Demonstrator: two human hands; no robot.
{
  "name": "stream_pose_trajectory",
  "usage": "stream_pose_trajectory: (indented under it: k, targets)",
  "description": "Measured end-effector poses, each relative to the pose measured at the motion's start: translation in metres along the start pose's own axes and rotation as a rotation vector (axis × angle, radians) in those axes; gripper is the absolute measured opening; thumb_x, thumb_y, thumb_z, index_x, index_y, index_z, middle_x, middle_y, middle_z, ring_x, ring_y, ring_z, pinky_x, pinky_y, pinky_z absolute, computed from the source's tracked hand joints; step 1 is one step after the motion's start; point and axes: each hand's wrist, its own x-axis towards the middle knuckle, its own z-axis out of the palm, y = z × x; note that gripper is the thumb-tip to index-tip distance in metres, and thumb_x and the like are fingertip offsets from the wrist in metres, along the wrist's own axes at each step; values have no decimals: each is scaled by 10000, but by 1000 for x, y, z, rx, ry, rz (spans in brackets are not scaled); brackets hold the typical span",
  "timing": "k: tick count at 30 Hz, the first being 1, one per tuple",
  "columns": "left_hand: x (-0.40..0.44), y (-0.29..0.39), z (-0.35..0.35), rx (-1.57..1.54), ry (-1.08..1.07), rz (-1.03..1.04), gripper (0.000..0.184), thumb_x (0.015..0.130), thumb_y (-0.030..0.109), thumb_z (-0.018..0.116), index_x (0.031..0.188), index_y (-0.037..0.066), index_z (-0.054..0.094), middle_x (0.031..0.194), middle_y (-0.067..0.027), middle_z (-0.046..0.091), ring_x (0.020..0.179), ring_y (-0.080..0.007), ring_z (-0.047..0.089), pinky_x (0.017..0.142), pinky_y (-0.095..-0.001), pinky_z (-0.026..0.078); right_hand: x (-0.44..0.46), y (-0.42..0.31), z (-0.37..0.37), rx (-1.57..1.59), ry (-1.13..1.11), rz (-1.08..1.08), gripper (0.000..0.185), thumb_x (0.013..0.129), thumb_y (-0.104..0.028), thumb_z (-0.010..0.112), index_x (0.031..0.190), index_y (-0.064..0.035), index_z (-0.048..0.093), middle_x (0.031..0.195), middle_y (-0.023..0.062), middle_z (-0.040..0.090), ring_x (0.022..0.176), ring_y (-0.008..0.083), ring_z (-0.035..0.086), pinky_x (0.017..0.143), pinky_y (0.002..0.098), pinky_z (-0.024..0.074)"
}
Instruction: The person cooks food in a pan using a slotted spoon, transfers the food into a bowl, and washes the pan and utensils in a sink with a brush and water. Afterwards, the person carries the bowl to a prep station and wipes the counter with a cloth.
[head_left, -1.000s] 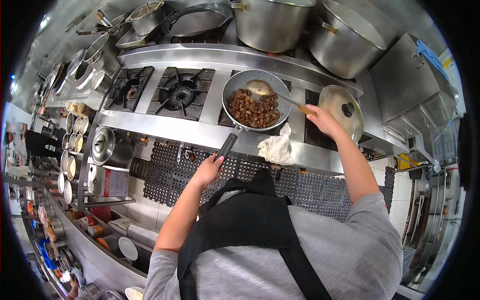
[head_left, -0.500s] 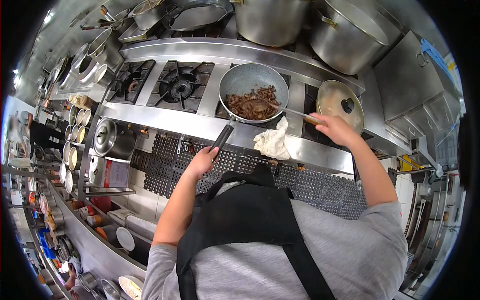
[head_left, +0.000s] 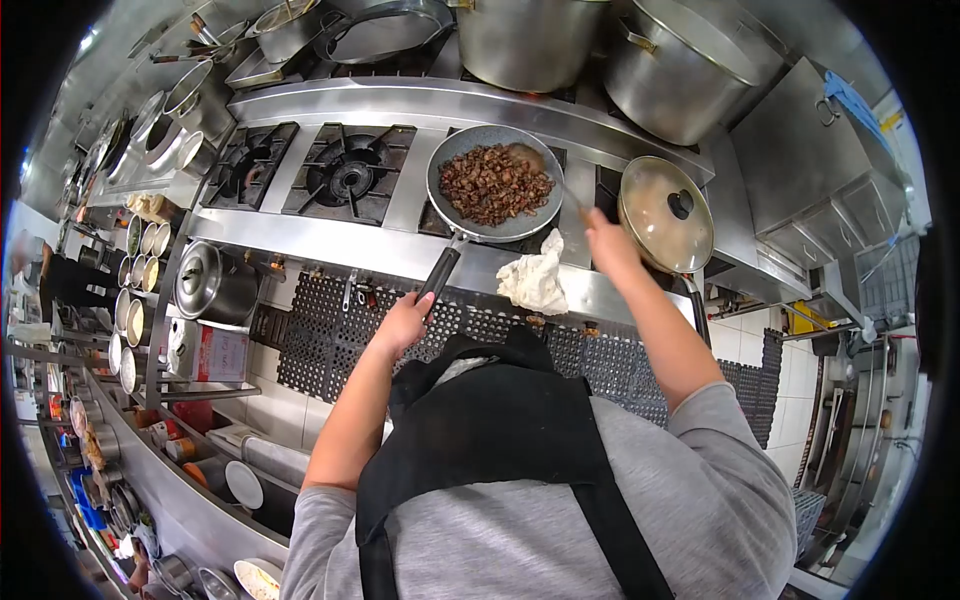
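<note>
My left hand (head_left: 408, 318) is closed round the black handle of a grey speckled frying pan (head_left: 445, 150), which sits on a burner. Chopped browned meat (head_left: 492, 185) is spread over the pan's bottom. My right hand (head_left: 609, 243) grips the wooden end of a spoon (head_left: 573, 196); its bowl is at the far right of the pan, blurred and partly among the meat. A crumpled white cloth (head_left: 535, 280) lies on the stove's front edge between my hands. Right of my right hand stands a second pan under a glass lid (head_left: 655, 208) with a black knob.
Two bare burners (head_left: 351, 178) are left of the pan. Large stockpots (head_left: 530, 45) stand on the back shelf. At left are a lidded pot (head_left: 207, 283) and several ingredient tubs (head_left: 137, 318). A perforated black mat (head_left: 320, 335) covers the floor; a person (head_left: 75, 280) stands far left.
My right hand and the spoon have moved left and away from me, toward the pan's far right side. The meat, bunched at the near side before, is now spread across the pan.
</note>
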Motion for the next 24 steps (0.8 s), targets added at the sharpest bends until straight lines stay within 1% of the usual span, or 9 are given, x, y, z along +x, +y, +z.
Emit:
stream_pose_trajectory:
  k: [6,8,10,12,14,18,20,21,24]
  targets:
    - [3,-6,3,-40,-3,29,286,932,309,479,957,25,493,684,-24,488,411,-67,335,364,-237,263,-2,2,9,306,172,-203,421,875,-215,515,1229,8,468,1043,264,581,956,408,564,846,425,450]
    - [1,-6,7,-75,-30,30,287,932,312,479,957,27,493,690,-27,495,417,-70,346,368,-238,272,12,-1,13,302,136,-63,380,873,-205,518,1196,-7,498,1033,264,584,963,408,558,844,424,444]
    - [-4,1,11,-2,-24,19,282,942,314,454,992,37,469,730,-24,480,448,-72,351,386,-236,262,34,11,48,298,113,-183,314,886,-194,500,1160,-42,524,892,221,632,767,368,616,689,416,485]
    - [0,-2,13,-19,-35,30,276,940,310,456,976,36,466,732,-25,483,458,-76,365,389,-239,270,10,-36,29,763,-341,182,257,909,-210,480,1120,-76,539,603,51,488,427,123,422,387,295,334]
    - [-3,2,13,28,-42,44,268,939,306,457,966,38,463,734,-25,483,466,-80,372,397,-239,280,-7,-52,15,843,-407,245,266,904,-204,488,1129,-74,545,602,37,457,416,100,392,379,276,303]
    - [4,-5,9,-61,-96,28,262,941,306,453,973,46,465,735,-23,484,486,-82,388,424,-233,312,-39,-21,6,566,-239,-74,302,897,-196,492,1174,-81,532,689,103,552,490,167,509,454,304,396]
    - [3,-4,9,-33,-91,33,260,940,308,454,971,50,463,736,-22,483,492,-83,390,427,-231,314,-59,-15,2,368,-49,-274,337,888,-197,500,1205,-89,521,842,185,623,694,282,621,619,362,477]
    - [2,-4,9,5,-86,41,258,940,309,455,968,53,462,736,-20,483,498,-83,393,431,-230,315,-64,-14,3,258,-47,-303,362,879,-216,512,1220,-96,509,948,230,616,893,378,596,772,419,471]
    - [2,-8,9,-50,-98,31,253,940,308,457,965,57,458,737,-17,479,502,-85,396,434,-228,317,-56,-23,8,73,-21,-100,387,873,-235,519,1238,-109,485,914,230,619,855,390,596,746,458,475]
